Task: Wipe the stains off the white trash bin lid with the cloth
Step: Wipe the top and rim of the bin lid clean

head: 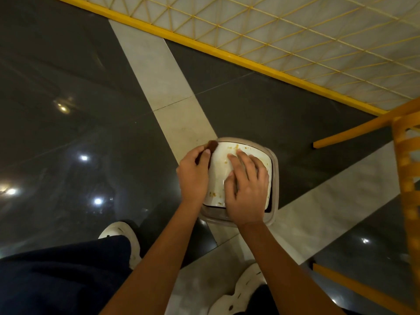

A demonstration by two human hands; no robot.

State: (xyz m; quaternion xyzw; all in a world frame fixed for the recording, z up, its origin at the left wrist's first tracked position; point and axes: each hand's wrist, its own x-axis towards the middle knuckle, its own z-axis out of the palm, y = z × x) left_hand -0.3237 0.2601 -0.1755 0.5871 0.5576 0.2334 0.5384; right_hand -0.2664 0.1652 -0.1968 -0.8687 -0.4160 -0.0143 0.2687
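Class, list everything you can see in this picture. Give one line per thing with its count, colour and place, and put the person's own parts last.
trash bin lid: one, white, on the bin, centre of view
stains: several, orange-brown, scattered on the lid
trash bin: one, beige-grey rim, on the floor under the lid
cloth: one, brown, at the lid's far left corner
floor: dark glossy tiles crossed by pale stripes
mesh panel: one, yellow frame and grid, top right
chair: one, orange-yellow, right edge, partly cut off
shoes: two, white, bottom of view
trousers: dark, bottom left
left hand: grips the cloth
right hand: rests flat on the lid
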